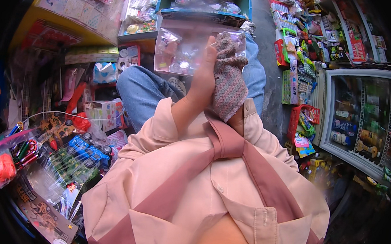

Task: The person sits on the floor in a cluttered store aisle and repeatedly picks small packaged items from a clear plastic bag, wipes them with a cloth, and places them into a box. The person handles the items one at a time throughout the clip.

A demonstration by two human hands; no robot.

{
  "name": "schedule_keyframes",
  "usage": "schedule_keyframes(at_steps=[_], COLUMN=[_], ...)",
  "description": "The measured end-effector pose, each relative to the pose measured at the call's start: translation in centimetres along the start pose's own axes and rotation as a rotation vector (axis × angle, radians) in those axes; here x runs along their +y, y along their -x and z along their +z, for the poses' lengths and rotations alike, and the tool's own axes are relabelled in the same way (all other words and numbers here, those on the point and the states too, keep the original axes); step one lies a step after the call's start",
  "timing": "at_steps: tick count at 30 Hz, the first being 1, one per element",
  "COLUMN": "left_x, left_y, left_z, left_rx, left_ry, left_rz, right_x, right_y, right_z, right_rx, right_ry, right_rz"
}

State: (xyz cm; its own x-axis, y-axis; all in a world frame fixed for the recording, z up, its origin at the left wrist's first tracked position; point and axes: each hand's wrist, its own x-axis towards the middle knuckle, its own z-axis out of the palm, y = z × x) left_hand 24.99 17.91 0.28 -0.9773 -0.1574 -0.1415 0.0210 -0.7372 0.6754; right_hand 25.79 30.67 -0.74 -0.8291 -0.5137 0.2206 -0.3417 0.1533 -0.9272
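Observation:
A grey and pink knitted piece [230,84] stands upright before my chest, its top bunched into folds and its lower end coming to a point. My left hand [202,70] is raised along its left side, thumb up and against the yarn; the other fingers are mostly hidden. Only the wrist of my right hand [237,121] shows, below the knit. The knit covers the rest of that hand, and whether it is worn over it or held is unclear. Behind both hands is a clear-fronted box [162,58] with small packaged items.
A blue-edged box [202,14] stands beyond. To the left are a tissue pack [105,72], a blue toy truck [88,150] and a white cable [71,115]. On the right stand a red basket [293,123] of packets and a glass-door fridge [327,110] with bottles.

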Motion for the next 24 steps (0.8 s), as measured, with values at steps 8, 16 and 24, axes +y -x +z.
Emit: schedule_keyframes(at_steps=[8, 16, 24], left_x=[-0.1, -0.5, 0.6], left_y=[-0.3, -0.2, -0.1], left_z=[-1.0, -1.5, -2.0], left_rx=[-0.209, -0.015, 0.058], left_ry=[-0.250, -0.257, 0.160], left_rz=[0.017, 0.177, 0.163], right_x=[1.2, 2.8, 2.3], right_y=[-1.6, -3.3, -2.5], right_z=[0.3, 2.0, 1.8], right_rx=[-0.022, -0.046, -0.095], right_ry=[0.073, 0.154, 0.274], right_rz=[-0.017, -0.056, -0.079])
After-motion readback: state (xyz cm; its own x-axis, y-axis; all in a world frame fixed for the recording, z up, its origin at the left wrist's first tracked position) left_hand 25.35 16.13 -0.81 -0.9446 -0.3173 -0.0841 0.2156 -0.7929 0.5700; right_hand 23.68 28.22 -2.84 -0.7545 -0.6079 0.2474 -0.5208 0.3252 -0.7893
